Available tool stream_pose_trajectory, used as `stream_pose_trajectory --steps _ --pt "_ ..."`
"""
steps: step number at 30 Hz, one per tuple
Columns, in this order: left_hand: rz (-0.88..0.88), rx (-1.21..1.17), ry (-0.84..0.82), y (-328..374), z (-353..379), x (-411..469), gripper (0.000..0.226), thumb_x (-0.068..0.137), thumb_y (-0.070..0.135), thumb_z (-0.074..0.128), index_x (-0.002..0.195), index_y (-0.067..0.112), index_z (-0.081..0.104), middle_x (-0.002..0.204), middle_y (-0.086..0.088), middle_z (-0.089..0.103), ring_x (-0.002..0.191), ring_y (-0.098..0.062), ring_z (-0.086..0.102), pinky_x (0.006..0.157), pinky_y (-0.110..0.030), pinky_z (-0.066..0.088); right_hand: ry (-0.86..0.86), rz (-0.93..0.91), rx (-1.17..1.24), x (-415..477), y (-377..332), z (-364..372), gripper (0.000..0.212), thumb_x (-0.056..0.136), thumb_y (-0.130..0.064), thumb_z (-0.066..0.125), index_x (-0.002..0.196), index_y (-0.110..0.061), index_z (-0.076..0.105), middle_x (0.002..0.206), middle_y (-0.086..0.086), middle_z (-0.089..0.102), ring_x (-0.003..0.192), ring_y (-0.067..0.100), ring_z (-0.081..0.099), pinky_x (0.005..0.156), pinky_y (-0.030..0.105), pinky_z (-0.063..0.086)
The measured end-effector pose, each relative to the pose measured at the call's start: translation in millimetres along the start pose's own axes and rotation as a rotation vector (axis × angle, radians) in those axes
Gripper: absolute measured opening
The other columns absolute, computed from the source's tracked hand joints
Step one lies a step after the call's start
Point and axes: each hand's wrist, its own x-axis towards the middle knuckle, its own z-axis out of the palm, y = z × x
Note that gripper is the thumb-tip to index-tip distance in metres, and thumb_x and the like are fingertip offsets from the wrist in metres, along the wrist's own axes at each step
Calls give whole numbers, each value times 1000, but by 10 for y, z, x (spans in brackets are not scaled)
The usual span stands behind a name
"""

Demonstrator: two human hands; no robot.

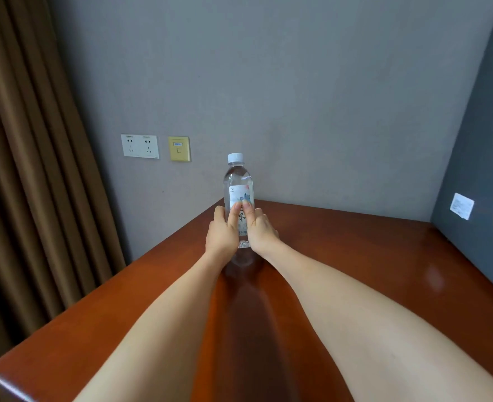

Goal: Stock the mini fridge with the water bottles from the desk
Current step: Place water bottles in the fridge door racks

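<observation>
Left hand (223, 232) and right hand (261, 229) clasp the upright water bottle (238, 181) between them, fingers meeting over its label, its base on the desk (355, 256) beneath.

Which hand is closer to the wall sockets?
Left. The left hand grips the bottle on the side facing the sockets; the right hand grips its far side.

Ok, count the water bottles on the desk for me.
1. The water bottle stands upright at the desk's far edge near the wall, gripped by the left hand and right hand. No others show.
</observation>
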Motion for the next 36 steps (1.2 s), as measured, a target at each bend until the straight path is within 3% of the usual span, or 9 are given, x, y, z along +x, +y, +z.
stream_pose_trajectory --steps 4,11,15,24,30,36 --pt "10 10 -1 53 -67 -224 54 94 61 33 98 9 44 82 -6 54 70 -21 50 61 -33 38 -1 -11 1 -234 -26 -53 71 97 -63 12 129 -11 47 133 14 51 125 35 46 107 47 32" --pt "10 80 3 197 -157 -609 52 94 63 30 93 12 40 90 -9 56 77 -27 54 62 -35 38 -9 -12 39 -611 -51 -167 70 98 -61 13 127 -9 50 130 14 53 123 34 49 106 47 35" --pt "30 113 34 270 -221 -834 49 93 64 30 84 16 34 78 -4 49 68 -23 45 59 -35 35 -12 -31 84 -827 -93 -225 70 98 -59 15 126 -6 50 129 16 54 121 35 50 105 47 38" --pt "118 225 92 384 -341 -1321 47 95 60 30 83 15 34 76 -3 49 69 -26 49 60 -36 37 -46 -30 111 -1385 -120 -386 66 100 -57 16 125 -7 50 130 14 55 123 33 49 108 46 34" --pt "166 212 78 430 -453 -1612 49 95 60 33 88 12 39 82 -5 58 75 -26 60 68 -44 51 -53 -66 65 -1753 -112 -497 61 101 -55 14 124 -10 49 130 10 52 124 30 42 108 38 26" --pt "192 250 53 553 -564 -1884 49 95 60 33 88 12 40 83 -4 60 75 -23 62 68 -45 53 -76 -58 104 -2055 -164 -610 61 101 -54 15 126 -10 49 128 10 56 124 29 49 111 45 31"
